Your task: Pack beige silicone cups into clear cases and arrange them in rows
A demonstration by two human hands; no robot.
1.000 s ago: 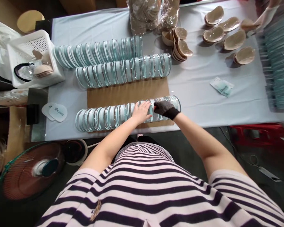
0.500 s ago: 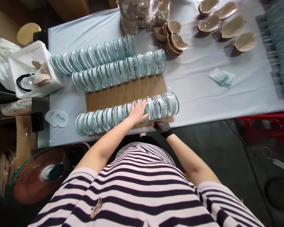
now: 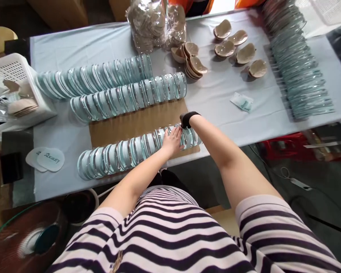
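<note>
Along the table's front edge lies a row of clear and pale-teal rounded pieces point(image 3: 125, 154), packed face to face on a brown cardboard sheet point(image 3: 130, 127). My left hand point(image 3: 172, 142) rests flat on top of this row towards its right end, fingers stretched out. Just beyond it, my right hand point(image 3: 187, 119), in a dark fingertip-baring glove, reaches over the row's far side; its fingers are mostly hidden. Behind these are a second row of the same pieces point(image 3: 130, 96) and a third row point(image 3: 93, 77).
Brown shell-like bowls point(image 3: 246, 53) and a small packet point(image 3: 242, 101) lie to the right. A long stack of clear pieces point(image 3: 301, 72) lines the far right. At left are a white basket point(image 3: 45, 108) and oval labelled cards point(image 3: 51, 159); a fan point(image 3: 25, 239) stands below.
My right hand has moved from the front edge of the cardboard up and over to the row's far side. My left hand has slid slightly right along the row. The view has shifted right.
</note>
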